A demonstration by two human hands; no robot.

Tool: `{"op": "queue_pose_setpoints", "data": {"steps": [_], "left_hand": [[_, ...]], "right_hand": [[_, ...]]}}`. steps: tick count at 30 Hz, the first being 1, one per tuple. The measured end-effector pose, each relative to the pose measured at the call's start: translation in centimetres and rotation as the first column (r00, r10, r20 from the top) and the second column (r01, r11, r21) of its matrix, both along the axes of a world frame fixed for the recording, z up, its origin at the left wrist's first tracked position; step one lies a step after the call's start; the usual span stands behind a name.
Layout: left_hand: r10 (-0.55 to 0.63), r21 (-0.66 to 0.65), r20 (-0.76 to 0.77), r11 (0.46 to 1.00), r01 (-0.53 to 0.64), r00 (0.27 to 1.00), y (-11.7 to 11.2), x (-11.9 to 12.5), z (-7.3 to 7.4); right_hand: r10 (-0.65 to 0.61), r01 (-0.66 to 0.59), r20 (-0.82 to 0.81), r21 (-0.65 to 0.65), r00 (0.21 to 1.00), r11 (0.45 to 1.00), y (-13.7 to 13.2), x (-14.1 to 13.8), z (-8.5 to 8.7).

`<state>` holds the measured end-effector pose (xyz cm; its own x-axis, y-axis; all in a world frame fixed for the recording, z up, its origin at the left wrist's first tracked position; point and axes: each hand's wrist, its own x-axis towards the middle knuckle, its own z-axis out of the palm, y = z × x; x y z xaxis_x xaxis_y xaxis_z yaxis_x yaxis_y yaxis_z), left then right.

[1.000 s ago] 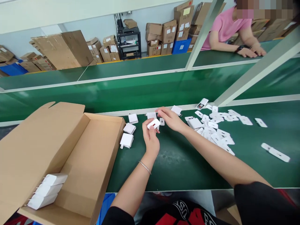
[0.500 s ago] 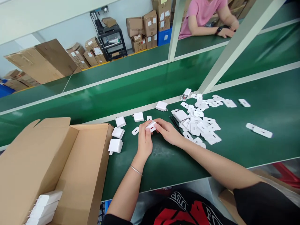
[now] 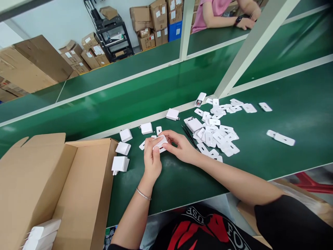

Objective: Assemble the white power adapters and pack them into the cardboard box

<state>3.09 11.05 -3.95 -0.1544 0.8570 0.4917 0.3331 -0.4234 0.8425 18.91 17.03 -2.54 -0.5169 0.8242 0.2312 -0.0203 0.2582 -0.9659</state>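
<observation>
My left hand (image 3: 151, 158) and my right hand (image 3: 179, 146) meet over the green table (image 3: 182, 177) and both pinch one small white charger block (image 3: 160, 143). The fingers of both hands are closed on it. Loose white charger blocks lie just left of my hands (image 3: 120, 163), (image 3: 123, 148), (image 3: 126, 135), and another (image 3: 146, 128) behind them. A heap of small white flat pieces (image 3: 217, 133) lies to the right of my right hand. A thin dark tool (image 3: 188, 134) rests between my right hand and the heap.
An open cardboard box (image 3: 78, 194) stands at the left, with white blocks stacked (image 3: 39, 234) in its near corner. A slanted white frame post (image 3: 249, 45) crosses the green conveyor belt (image 3: 130, 97). Another person in pink (image 3: 221, 12) leans on the far table. Cartons and a black rack (image 3: 111, 34) line the back.
My right hand came back from the far pieces and joined my left hand on the block; both hands lowered toward the table. The camera tilted down and leftward.
</observation>
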Motion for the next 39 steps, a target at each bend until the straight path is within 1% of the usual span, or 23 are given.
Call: {"op": "queue_pose_setpoints", "data": {"steps": [4,6,10,12,14,17,19,21,22,23,24,25,27,29,31,33,34,36,37,39], "left_hand": [[0.014,0.02,-0.045,1.0,-0.013,0.999,0.0,0.0,0.1],[0.015,0.017,-0.063,1.0,-0.014,0.998,0.0,0.1,0.0],[-0.013,0.024,-0.046,1.0,0.014,0.999,0.0,0.3,-0.2],[-0.012,0.057,-0.067,0.998,0.016,0.998,0.0,0.3,-0.2],[0.013,0.101,-0.102,0.995,-0.002,0.995,0.0,0.2,-0.1],[0.041,0.149,-0.134,0.989,-0.021,0.99,-0.1,0.0,0.3],[0.033,0.156,-0.137,0.988,-0.011,0.99,-0.2,-0.1,0.4],[0.011,0.129,-0.107,0.992,0.003,0.994,-0.2,-0.2,0.3],[-0.001,0.101,-0.061,0.995,0.008,0.998,-0.2,-0.2,0.3],[-0.014,0.062,0.019,0.998,0.013,1.0,-0.1,-0.1,0.2],[-0.029,0.009,0.134,1.0,0.028,0.991,0.0,-0.1,0.2],[-0.037,-0.051,0.275,0.997,0.053,0.961,0.1,0.0,0.2],[-0.03,-0.157,0.544,0.978,0.136,0.839,0.5,0.2,0.3],[-0.025,-0.225,0.693,0.942,0.249,0.721,0.8,0.3,0.6],[-0.044,-0.264,0.761,0.891,0.37,0.648,0.9,0.3,1.0],[-0.068,-0.278,0.808,0.833,0.479,0.585,0.8,0.3,1.3],[-0.076,-0.272,0.826,0.814,0.513,0.558,0.7,0.3,1.5],[-0.096,-0.243,0.844,0.809,0.535,0.528,0.6,0.2,1.9],[-0.106,-0.227,0.844,0.817,0.53,0.525,0.5,0.1,2.3],[-0.123,-0.206,0.833,0.837,0.508,0.54,0.0,-0.1,3.3]], "right_hand": [[0.066,-0.067,-0.063,-0.022,0.996,0.997,0.0,-0.2,-0.1],[0.072,-0.076,-0.085,-0.045,0.994,0.996,0.1,-0.3,-0.2],[0.008,-0.011,-0.091,-0.036,0.996,0.999,0.0,-0.5,-0.5],[-0.023,0.022,-0.093,-0.015,0.995,1.0,-0.2,-0.5,-0.6],[-0.042,0.043,-0.084,0.006,0.996,0.999,-0.4,-0.5,-0.5],[-0.054,0.057,-0.082,0.028,0.995,0.998,-0.7,-0.5,-0.4],[-0.028,0.033,-0.095,0.05,0.995,0.998,-0.6,-0.4,-0.3],[0.036,-0.028,-0.109,0.079,0.993,0.996,-0.2,-0.3,-0.2],[0.068,-0.057,-0.113,0.094,0.991,0.994,0.0,-0.3,-0.2],[0.09,-0.078,-0.117,0.109,0.989,0.991,0.2,-0.2,-0.2],[0.1,-0.084,-0.12,0.125,0.988,0.989,0.4,-0.2,-0.2],[0.094,-0.076,-0.122,0.142,0.988,0.987,0.5,-0.1,-0.2],[0.046,-0.025,-0.11,0.189,0.993,0.982,0.7,0.0,-0.2],[-0.033,0.051,-0.074,0.255,0.997,0.966,0.7,0.1,-0.3],[-0.087,0.088,-0.019,0.344,0.996,0.935,0.7,0.2,-0.4],[-0.078,0.056,0.03,0.444,0.997,0.894,0.8,0.3,-0.5],[-0.058,0.028,0.046,0.488,0.997,0.873,0.9,0.3,-0.6],[-0.023,-0.01,0.054,0.538,0.998,0.843,1.0,0.2,-0.6],[-0.012,-0.017,0.051,0.542,0.999,0.84,1.0,0.2,-0.5],[0.003,-0.022,0.037,0.521,0.999,0.853,1.0,0.2,-0.5]]}}
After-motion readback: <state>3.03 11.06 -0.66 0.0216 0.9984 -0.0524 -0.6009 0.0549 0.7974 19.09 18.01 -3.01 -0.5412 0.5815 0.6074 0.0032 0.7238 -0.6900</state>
